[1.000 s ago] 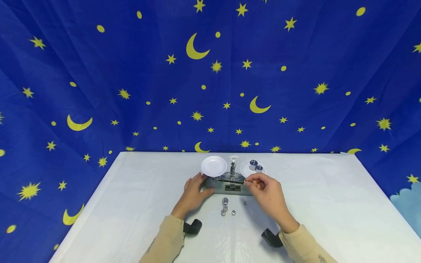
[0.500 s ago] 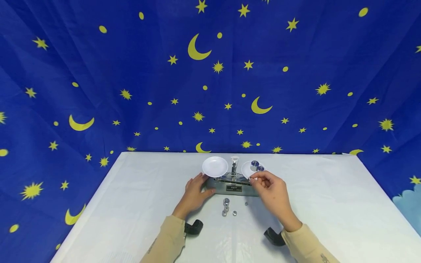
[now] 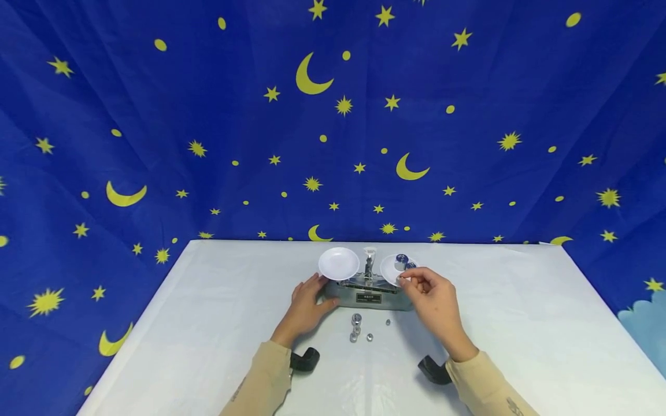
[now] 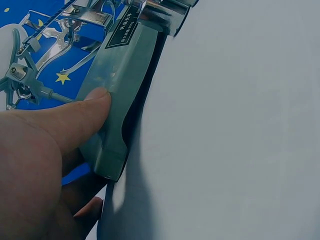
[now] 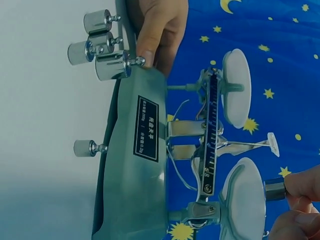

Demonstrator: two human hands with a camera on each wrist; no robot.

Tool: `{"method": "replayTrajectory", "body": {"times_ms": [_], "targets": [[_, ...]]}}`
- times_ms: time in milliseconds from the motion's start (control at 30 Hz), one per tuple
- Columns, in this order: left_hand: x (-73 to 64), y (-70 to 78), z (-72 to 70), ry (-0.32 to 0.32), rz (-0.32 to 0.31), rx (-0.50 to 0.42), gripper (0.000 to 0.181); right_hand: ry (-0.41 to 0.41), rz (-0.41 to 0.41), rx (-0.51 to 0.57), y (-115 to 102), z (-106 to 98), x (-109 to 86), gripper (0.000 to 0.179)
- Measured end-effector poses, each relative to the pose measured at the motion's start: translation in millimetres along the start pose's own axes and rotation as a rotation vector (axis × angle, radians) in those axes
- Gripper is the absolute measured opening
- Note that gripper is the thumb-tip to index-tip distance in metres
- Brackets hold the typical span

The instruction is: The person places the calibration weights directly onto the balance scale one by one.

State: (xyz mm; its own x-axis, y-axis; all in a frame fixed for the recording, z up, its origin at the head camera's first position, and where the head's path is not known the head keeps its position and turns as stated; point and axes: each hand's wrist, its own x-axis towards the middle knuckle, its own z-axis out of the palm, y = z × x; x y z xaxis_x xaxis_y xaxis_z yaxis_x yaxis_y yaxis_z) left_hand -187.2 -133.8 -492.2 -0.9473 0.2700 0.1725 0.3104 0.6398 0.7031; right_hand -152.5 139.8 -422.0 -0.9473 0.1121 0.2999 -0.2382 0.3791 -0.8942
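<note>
My left hand [image 3: 307, 311] grips the upright grey-green metal balance [image 3: 346, 296]; my right hand [image 3: 436, 306] pinches a tiny silver weight [image 3: 400, 279] by its white pan [image 3: 387, 269], which bears two silver cylinders [image 3: 401, 263]; five knobbed silver weights [image 3: 356, 319] stand between.

A person in matching beige long sleeves, the left sleeve [image 3: 262, 375] at 7 o'clock and the right sleeve [image 3: 486, 384] near 5 o'clock in the head view, works with a bare left hand [image 3: 304, 310] and right hand [image 3: 436, 309]. Each sleeve bears a small dark print, illegible here: at 8 o'clock from the left cuff, 4 o'clock from the right. Black, elbow-shaped fittings jut out, one [image 3: 306, 359] at the left cuff's 3 o'clock, another [image 3: 434, 370] at the right cuff's 9.
</note>
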Motion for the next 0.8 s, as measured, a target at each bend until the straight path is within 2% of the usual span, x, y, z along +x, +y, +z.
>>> {"method": "replayTrajectory", "body": {"times_ms": [800], "targets": [[-0.1, 0.1, 0.0, -0.002, -0.013, -0.012, 0.06, 0.035, 0.01, -0.032, 8.4, -0.9, 4.7, 0.004]]}}
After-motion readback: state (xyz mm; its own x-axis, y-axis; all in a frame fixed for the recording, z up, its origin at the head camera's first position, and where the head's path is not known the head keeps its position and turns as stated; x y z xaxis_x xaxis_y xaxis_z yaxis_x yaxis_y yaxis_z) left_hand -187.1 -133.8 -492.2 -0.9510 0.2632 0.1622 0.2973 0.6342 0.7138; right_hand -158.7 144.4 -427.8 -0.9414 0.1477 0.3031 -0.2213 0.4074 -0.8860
